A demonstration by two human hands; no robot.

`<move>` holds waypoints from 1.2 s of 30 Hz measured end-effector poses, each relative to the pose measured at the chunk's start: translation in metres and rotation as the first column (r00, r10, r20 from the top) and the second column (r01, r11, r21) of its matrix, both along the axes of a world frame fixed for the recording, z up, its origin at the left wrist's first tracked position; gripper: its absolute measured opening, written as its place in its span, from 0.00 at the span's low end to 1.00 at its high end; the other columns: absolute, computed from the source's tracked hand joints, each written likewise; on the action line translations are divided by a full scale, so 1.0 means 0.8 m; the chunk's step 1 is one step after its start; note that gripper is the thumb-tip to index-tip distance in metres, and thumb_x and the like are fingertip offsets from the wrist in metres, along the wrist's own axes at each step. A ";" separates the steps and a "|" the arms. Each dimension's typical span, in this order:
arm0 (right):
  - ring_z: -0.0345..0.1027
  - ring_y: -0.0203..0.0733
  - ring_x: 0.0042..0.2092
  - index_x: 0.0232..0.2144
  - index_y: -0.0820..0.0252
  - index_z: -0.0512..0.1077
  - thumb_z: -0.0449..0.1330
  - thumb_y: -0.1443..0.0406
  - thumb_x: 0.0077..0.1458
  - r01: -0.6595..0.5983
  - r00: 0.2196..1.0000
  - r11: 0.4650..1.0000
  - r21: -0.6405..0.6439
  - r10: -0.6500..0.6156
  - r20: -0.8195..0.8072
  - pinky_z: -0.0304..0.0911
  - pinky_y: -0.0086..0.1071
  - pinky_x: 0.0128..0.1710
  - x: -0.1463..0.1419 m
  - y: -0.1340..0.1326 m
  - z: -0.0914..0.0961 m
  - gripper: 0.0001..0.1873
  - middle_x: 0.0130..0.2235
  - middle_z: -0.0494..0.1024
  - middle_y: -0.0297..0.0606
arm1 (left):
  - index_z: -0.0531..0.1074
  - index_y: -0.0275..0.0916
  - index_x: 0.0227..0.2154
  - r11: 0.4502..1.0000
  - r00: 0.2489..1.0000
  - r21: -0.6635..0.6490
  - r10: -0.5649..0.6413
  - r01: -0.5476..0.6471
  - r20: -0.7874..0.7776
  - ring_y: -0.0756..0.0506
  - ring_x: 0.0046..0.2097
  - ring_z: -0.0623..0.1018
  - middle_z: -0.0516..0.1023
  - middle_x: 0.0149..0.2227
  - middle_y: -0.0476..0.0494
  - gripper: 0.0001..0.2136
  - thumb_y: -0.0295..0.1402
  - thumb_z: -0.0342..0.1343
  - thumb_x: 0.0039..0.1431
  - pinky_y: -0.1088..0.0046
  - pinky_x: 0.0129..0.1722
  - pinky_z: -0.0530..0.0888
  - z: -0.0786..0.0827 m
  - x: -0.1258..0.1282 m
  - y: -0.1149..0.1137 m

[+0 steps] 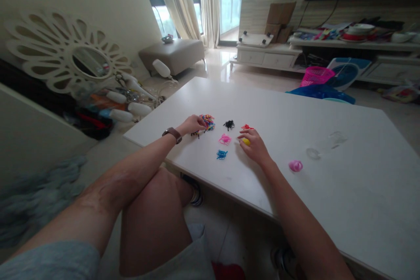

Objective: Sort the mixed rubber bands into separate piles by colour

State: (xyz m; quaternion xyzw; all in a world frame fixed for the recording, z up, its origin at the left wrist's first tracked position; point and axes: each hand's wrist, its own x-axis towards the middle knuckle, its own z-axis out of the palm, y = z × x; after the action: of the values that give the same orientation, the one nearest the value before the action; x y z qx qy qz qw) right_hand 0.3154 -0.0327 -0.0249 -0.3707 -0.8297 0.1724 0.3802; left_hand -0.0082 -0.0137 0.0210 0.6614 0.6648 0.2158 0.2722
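Observation:
On the white table (pixel 282 118), my left hand (pixel 190 125), with a watch on the wrist, reaches into a mixed pile of small coloured rubber bands (pixel 208 118). Its fingertips are pinched together among the bands. My right hand (pixel 254 144) hovers low over a small yellow bunch (pixel 246 141), fingers stretched and somewhat apart; it partly hides that bunch. Sorted by colour nearby lie a black bunch (pixel 229 124), a pink bunch (pixel 225 139), a blue bunch (pixel 222 154) and a red bunch (pixel 247 127) just beyond my right fingers.
Right of my right arm sit a pink rounded object (pixel 295 166), a clear ring-like piece (pixel 313 153) and a clear container (pixel 337 138). Past the table's far edge are a bright pink basket (pixel 316 76) and blue plastic items (pixel 323 92). A lamp with white shades (pixel 121 115) stands at left.

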 end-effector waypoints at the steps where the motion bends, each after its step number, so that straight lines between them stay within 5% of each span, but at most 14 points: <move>1: 0.69 0.53 0.54 0.34 0.54 0.78 0.59 0.66 0.58 0.001 1.000 1.000 -0.003 -0.001 0.000 0.63 0.54 0.59 0.000 0.000 0.000 0.07 0.47 0.79 0.43 | 0.83 0.36 0.28 1.000 1.000 -0.010 -0.022 0.022 -0.010 0.49 0.27 0.72 0.78 0.23 0.48 0.09 0.33 0.65 0.42 0.74 0.29 0.67 -0.003 0.000 -0.001; 8: 0.68 0.53 0.55 0.34 0.55 0.78 0.59 0.66 0.58 -0.008 1.000 1.000 -0.010 0.009 0.011 0.64 0.53 0.58 -0.001 0.002 -0.002 0.07 0.46 0.79 0.43 | 0.83 0.36 0.35 0.997 0.995 0.049 -0.052 0.057 -0.090 0.49 0.27 0.70 0.77 0.26 0.48 0.13 0.32 0.63 0.43 0.74 0.26 0.63 -0.018 0.008 -0.004; 18: 0.69 0.53 0.53 0.33 0.55 0.78 0.59 0.66 0.58 -0.011 1.000 1.000 -0.016 0.011 0.012 0.65 0.52 0.57 0.000 0.003 -0.005 0.07 0.46 0.79 0.43 | 0.81 0.36 0.25 0.995 0.996 0.054 -0.076 0.078 -0.047 0.48 0.29 0.73 0.78 0.24 0.46 0.06 0.29 0.60 0.42 0.73 0.31 0.67 -0.016 0.008 -0.006; 26: 0.69 0.53 0.53 0.33 0.55 0.78 0.59 0.66 0.58 -0.010 1.000 0.999 -0.035 0.011 0.013 0.66 0.52 0.56 0.000 0.004 -0.006 0.07 0.46 0.78 0.42 | 0.81 0.36 0.26 0.996 0.997 0.084 0.025 -0.019 -0.067 0.47 0.31 0.74 0.79 0.26 0.47 0.07 0.27 0.59 0.43 0.73 0.32 0.67 -0.016 0.006 -0.005; 36: 0.70 0.52 0.51 0.33 0.55 0.78 0.59 0.66 0.57 -0.021 1.000 0.999 -0.032 0.022 0.020 0.67 0.52 0.55 0.002 0.003 -0.006 0.07 0.45 0.78 0.42 | 0.82 0.35 0.27 0.994 0.989 0.019 -0.102 0.104 -0.104 0.47 0.30 0.74 0.80 0.27 0.45 0.06 0.27 0.60 0.45 0.72 0.31 0.67 -0.026 0.016 0.004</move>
State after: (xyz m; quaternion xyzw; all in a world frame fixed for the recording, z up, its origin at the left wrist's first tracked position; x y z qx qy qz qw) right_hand 0.3167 -0.0305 -0.0296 -0.3697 -0.8346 0.1859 0.3637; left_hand 0.0046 -0.0104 0.0005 0.7084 0.6401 0.1752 0.2401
